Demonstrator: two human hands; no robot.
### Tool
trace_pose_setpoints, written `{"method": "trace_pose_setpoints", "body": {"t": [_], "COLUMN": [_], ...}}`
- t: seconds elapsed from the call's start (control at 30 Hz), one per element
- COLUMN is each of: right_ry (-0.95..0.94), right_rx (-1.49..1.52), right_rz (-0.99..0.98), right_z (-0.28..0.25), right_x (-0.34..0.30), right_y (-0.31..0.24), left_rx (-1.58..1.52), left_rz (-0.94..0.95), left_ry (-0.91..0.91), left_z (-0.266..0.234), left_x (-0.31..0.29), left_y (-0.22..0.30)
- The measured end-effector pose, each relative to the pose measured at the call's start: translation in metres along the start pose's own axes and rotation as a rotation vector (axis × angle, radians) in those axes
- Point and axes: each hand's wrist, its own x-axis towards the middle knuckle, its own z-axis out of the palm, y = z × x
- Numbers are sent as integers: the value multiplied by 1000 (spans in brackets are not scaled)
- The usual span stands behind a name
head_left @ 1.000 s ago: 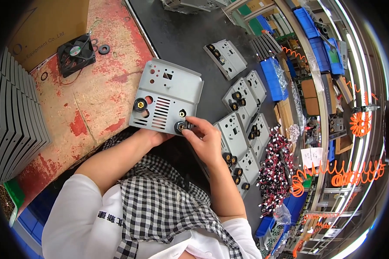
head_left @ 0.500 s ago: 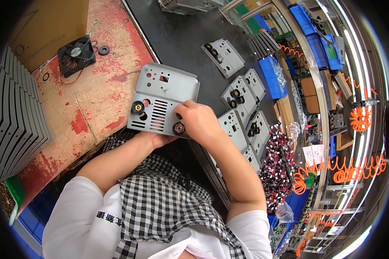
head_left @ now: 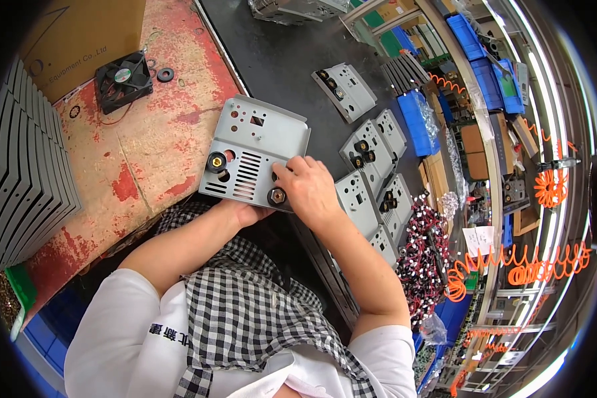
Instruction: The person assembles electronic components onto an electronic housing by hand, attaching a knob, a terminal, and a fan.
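Note:
A grey metal panel point(head_left: 259, 149) with vent slots and two round brass-and-black sockets is held above the bench edge. My left hand point(head_left: 245, 213) supports it from below at its near edge, mostly hidden under the panel. My right hand point(head_left: 310, 189) lies on the panel's right side, fingers bent around the right socket point(head_left: 276, 196). The left socket point(head_left: 216, 161) stands free.
Several finished grey panels point(head_left: 368, 142) with sockets lie on the dark belt to the right. A stack of grey plates point(head_left: 20, 186) stands at the left, a black fan point(head_left: 121, 79) at the back. Red-black wire bundles point(head_left: 424, 252) and blue bins point(head_left: 418, 119) lie right.
My right hand has slid from the socket's front onto the panel's right side, and the panel has tipped and shifted slightly toward the belt.

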Motion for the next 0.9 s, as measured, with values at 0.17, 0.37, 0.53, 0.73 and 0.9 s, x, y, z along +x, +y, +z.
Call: {"method": "trace_pose_setpoints", "body": {"t": [0.17, 0.37, 0.53, 0.73, 0.9], "right_ry": [127, 122, -21, 91, -309], "right_rx": [189, 222, -117, 492, 442], "right_rz": [-2, -48, 171, 294, 676], "right_z": [16, 12, 3, -7, -46], "right_x": [-8, -5, 10, -7, -5], "right_y": [8, 15, 7, 6, 4], "left_rx": [56, 88, 94, 31, -7], "left_rz": [6, -13, -12, 10, 6], "left_ry": [46, 54, 14, 55, -4], "left_z": [4, -2, -9, 10, 8], "left_x": [1, 6, 11, 5, 3], "left_y": [-2, -1, -4, -5, 0]}}
